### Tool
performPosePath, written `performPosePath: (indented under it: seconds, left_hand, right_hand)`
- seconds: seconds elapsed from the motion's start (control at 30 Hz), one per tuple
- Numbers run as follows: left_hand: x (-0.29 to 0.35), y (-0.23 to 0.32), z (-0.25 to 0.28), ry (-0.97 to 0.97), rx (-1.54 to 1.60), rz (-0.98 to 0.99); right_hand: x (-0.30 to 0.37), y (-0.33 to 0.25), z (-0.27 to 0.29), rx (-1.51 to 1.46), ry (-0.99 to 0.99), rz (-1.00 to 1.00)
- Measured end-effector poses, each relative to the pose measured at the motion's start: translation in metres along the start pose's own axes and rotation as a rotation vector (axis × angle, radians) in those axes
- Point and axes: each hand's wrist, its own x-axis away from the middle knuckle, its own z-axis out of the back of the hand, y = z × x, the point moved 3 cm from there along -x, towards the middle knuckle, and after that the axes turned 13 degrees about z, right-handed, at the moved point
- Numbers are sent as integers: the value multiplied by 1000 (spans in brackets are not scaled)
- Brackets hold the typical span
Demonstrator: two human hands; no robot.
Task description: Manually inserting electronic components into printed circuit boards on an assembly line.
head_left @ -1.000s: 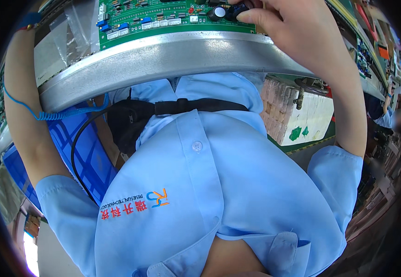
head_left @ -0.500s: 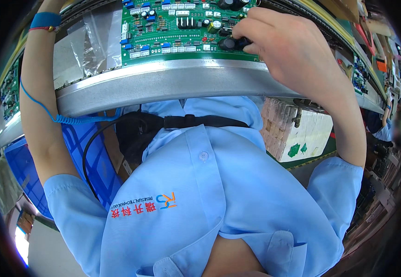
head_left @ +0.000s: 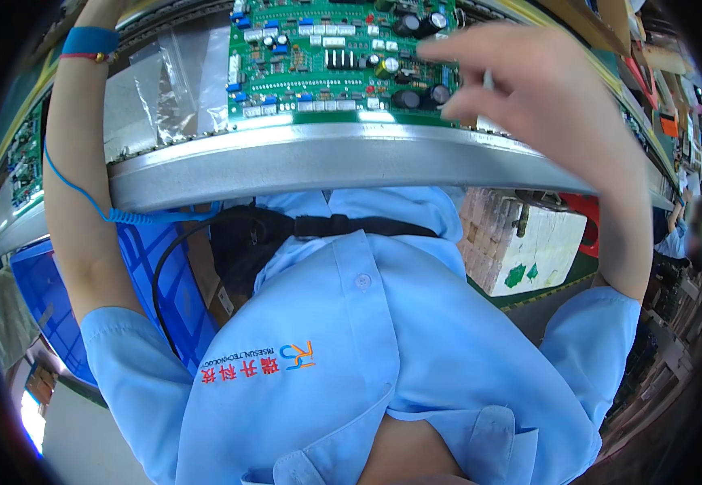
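Over the right end of the green circuit board (head_left: pixel 306 65) hovers my right hand (head_left: pixel 521 85), somewhat smeared by motion. Its index finger and thumb stand apart, and I see nothing held between them. Close to the fingertips are black round capacitors (head_left: pixel 408 99) along the board's right edge. White connectors, blue parts and a black heatsink (head_left: pixel 340 59) fill the rest of the board. My left forearm (head_left: pixel 80 178) reaches up past the top edge, so that hand is out of sight. A blue wrist strap (head_left: pixel 90 40) with a coiled cord (head_left: pixel 137 217) is on that wrist.
A metal rail (head_left: pixel 327 162) runs along the near side of the board. Clear plastic bags (head_left: pixel 177 85) lie left of it. Below are a blue crate (head_left: pixel 165 279) on the left and a white block-shaped stack (head_left: pixel 541 250) on the right. Another board (head_left: pixel 23 170) shows far left.
My right hand has lifted off the capacitors and moved right, its fingers spreading apart. The board and rail appear slightly lower and farther right in the view.
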Motion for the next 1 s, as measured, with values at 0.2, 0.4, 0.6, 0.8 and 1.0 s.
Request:
performPosePath:
  seconds: [0.2,0.4,0.6,0.8,1.0]
  left_hand:
    - [57,46,-20,-1,-288,63]
    - [86,74,-91,-345,-393,-326]
    - [104,82,-109,-284,-564,-510]
    - [111,84,-124,-227,-768,-644]
    - [113,98,-132,-246,-831,-686]
  right_hand:
    - [-106,57,51,422,405,-8]
    - [-165,160,56,581,38,-240]
    - [-161,154,47,321,-101,-252]
    - [-167,166,44,370,0,-232]
    - [-168,166,46,374,63,-232]
